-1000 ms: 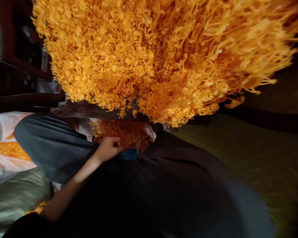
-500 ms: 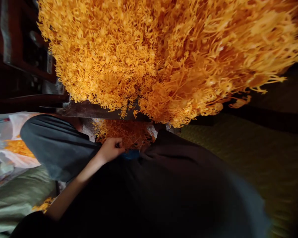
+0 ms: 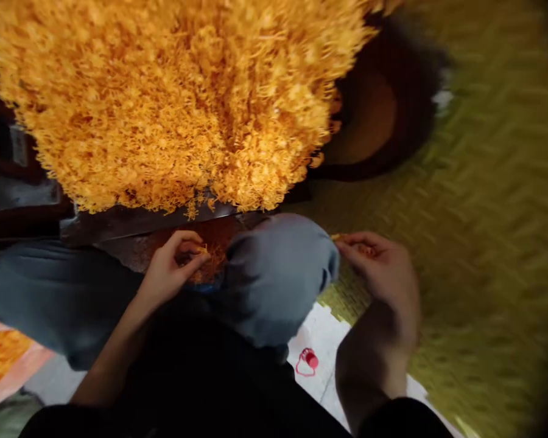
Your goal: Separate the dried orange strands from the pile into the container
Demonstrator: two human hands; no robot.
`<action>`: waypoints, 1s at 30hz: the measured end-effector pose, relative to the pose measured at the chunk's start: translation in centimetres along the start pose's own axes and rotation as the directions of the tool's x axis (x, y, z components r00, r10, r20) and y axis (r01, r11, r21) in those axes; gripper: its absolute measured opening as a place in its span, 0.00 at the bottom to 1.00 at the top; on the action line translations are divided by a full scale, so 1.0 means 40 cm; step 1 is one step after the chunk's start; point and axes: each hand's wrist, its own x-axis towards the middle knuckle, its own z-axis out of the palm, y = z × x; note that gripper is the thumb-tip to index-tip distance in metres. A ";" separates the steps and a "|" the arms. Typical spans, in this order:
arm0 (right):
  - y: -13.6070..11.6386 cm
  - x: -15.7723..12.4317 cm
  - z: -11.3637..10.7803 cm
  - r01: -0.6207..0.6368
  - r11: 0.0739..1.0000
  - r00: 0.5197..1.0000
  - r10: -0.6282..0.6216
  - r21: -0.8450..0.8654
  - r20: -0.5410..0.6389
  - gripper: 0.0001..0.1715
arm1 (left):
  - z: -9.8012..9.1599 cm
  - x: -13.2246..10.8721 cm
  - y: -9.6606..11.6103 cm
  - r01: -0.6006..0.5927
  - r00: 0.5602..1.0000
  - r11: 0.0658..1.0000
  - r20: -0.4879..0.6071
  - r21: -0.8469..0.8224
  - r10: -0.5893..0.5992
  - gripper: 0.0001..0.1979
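A large heap of small yellow-orange plastic-looking flower pieces with thin stems (image 3: 141,109) fills the top of the view. Below its front edge, my left hand (image 3: 167,267) is closed in a pinch on a small yellow flower piece (image 3: 203,250). Under that hand lie loose reddish-orange stringy pieces (image 3: 217,258), partly hidden by my knee, with something blue (image 3: 209,286) at their near side. My right hand (image 3: 388,264), out beyond my right knee, pinches a small yellow piece (image 3: 338,237); more orange bits show inside its curled fingers.
A dark edge (image 3: 150,224) runs beneath the heap. Right of it stands a dark round vessel (image 3: 420,109) on a green-yellow woven mat (image 3: 493,201). A red cap with a loop (image 3: 310,359) lies on pale floor. Orange pieces sit in a pinkish bag (image 3: 31,359) at lower left.
The view has swung right, so the heap appears further left. My right hand has come into view beyond the knee. A yellow piece now shows in my left hand.
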 end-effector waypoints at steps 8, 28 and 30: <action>-0.325 -0.080 -0.011 0.336 0.934 0.933 -0.348 0.124 0.091 0.13 | -0.016 -0.046 0.246 -0.545 0.837 0.839 0.049 -0.005 0.544 0.09; -0.453 0.046 0.604 -0.493 -0.009 0.870 0.003 0.870 0.493 0.14 | -0.106 -0.006 0.094 -0.585 0.637 0.472 0.013 0.659 0.771 0.11; -0.494 0.093 0.611 -0.477 0.021 0.878 -0.041 0.879 0.477 0.16 | -0.144 0.001 0.074 -0.650 0.590 0.519 -0.062 0.555 0.805 0.13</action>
